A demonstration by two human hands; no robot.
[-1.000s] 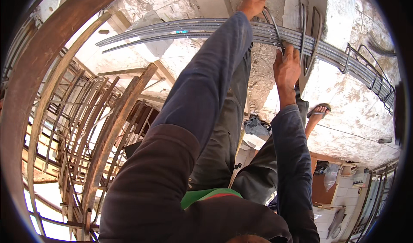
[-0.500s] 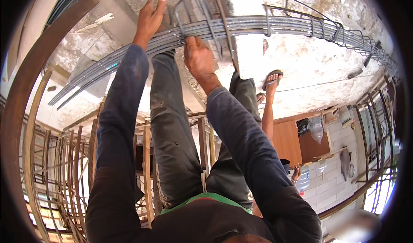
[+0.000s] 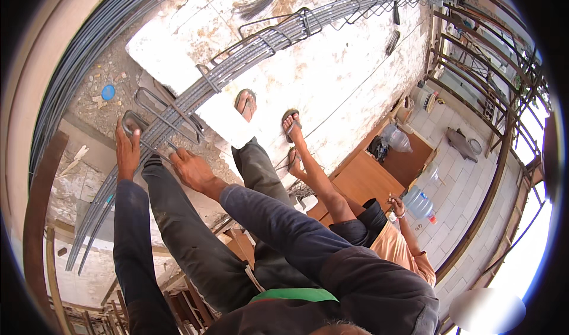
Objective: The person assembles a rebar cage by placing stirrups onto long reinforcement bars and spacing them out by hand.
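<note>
At eleven o'clock, metal rods (image 3: 237,58) look ribbed and dull; the slab (image 3: 355,56) at one is rough, the wooden-looking panel (image 3: 413,160) at three smooth, the plastic bottle (image 3: 419,203) at four glossy.

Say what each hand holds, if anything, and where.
The left hand holds a bent metal loop by its outer end; the right hand is at the bar bundle, its hold unclear.

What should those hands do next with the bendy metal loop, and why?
I'd say nudge the metal loop a little along the gray bars, toward the other loops. The left hand is at its rounded end, the right hand is beside the bars, and the other loops sit farther along, so a small slide seems sensible.
</note>
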